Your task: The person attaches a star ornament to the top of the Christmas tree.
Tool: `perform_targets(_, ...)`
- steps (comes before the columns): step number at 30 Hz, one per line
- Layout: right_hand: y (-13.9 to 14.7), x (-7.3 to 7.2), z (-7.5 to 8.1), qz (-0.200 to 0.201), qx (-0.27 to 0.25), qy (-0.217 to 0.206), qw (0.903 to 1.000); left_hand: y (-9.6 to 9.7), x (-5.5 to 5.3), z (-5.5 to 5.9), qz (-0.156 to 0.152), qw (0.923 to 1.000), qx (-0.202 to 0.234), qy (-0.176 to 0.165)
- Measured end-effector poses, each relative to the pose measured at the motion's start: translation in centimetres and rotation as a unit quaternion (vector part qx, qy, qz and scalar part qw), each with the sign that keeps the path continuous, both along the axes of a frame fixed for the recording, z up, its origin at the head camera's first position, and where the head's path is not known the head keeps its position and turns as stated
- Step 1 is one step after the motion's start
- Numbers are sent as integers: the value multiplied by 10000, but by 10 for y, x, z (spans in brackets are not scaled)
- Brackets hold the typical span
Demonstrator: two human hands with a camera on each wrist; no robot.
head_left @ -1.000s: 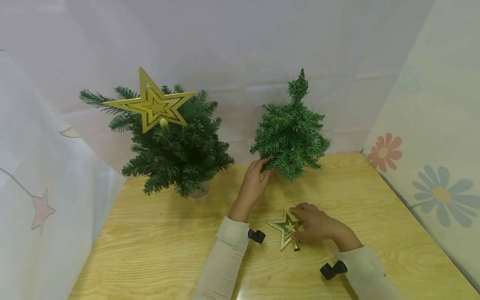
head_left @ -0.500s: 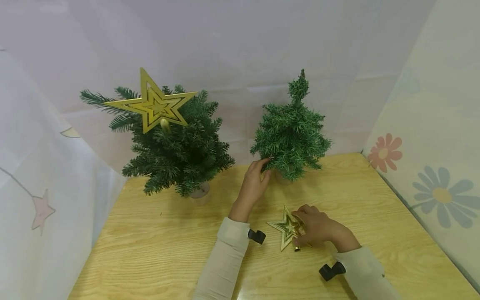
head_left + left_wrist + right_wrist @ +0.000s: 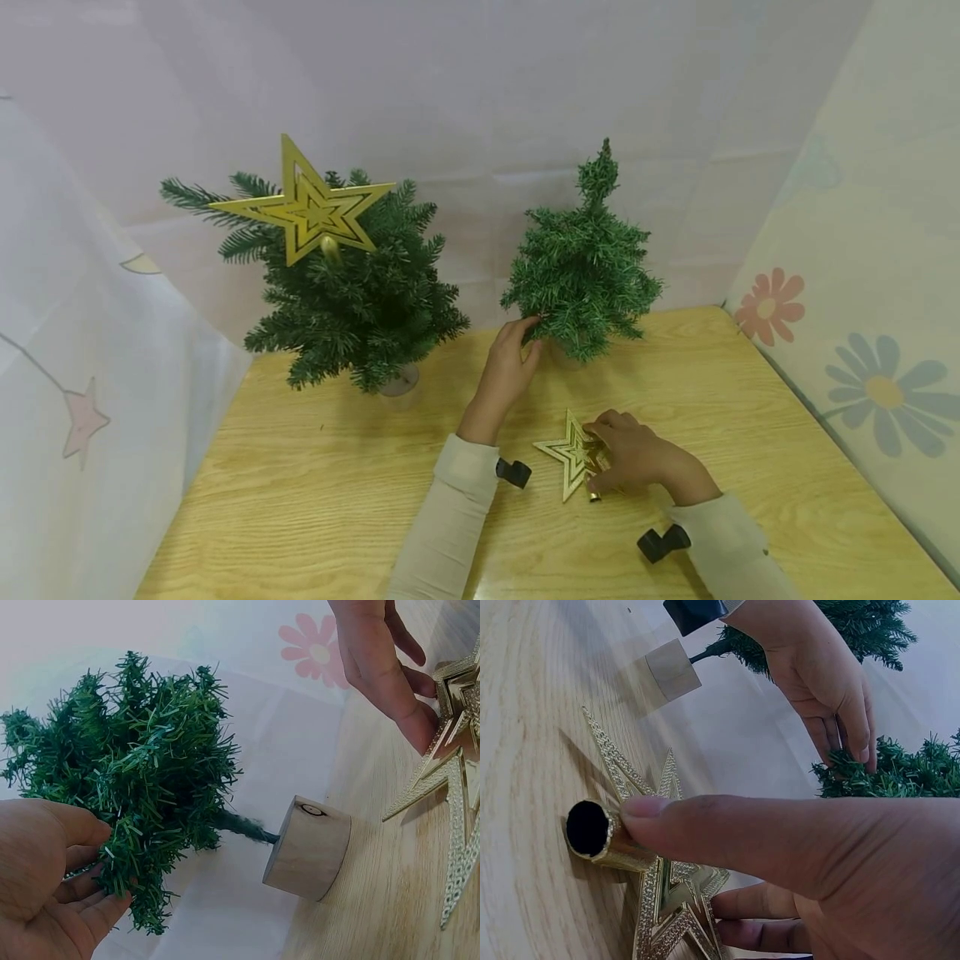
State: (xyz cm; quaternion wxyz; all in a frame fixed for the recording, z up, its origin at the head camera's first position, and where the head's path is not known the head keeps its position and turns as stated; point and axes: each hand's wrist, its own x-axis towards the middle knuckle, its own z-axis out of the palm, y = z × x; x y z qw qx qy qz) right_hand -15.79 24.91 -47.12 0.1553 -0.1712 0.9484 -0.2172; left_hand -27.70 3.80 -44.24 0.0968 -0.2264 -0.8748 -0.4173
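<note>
At the back right of the table stands a small artificial Christmas tree [image 3: 585, 271] on a round wooden base [image 3: 304, 847], its top bare. My left hand [image 3: 502, 379] pinches a low branch at the tree's left side between thumb and fingers. A glittery gold star tree topper [image 3: 573, 457] is in front of that tree, low over the tabletop. My right hand [image 3: 637, 454] holds its right side, with the thumb on the short hollow tube [image 3: 622, 844] and the fingers behind the star. The tube's dark opening faces the right wrist camera.
A bigger, darker Christmas tree [image 3: 360, 308] stands at the left, a large gold star [image 3: 311, 212] fixed on its top. Both trees are near the back edge of the wooden table [image 3: 315, 492]. Pale cloth [image 3: 465, 100] hangs behind, and a flower-printed cloth [image 3: 862, 275] borders the right side.
My right hand has shifted slightly right and grips the star topper, which has tilted a little. My left hand and both trees have stayed where they were.
</note>
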Motion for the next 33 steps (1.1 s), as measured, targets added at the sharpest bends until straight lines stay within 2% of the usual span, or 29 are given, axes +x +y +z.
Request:
perform_targets(10, -1, -2, -3, -112, 38, -24, 9999, 0, 0, 1, -35, 10000, -23, -37)
perform_targets(18, -4, 0, -4, -192, 74, 139, 9997, 1, 1, 0, -51, 9999, -77, -41)
perform_targets(22, -4, 1, -5, -230, -84, 207, 9995, 1, 2, 0, -22, 9999, -96, -69)
perform_targets(29, -1, 0, -4, -290, -640, 60, 9975, 0, 2, 0, -44, 9999, 22, -109)
perform_targets(33, -2, -3, -5, -477, -667, 140, 9965, -1, 2, 1, -34, 9999, 76, -113)
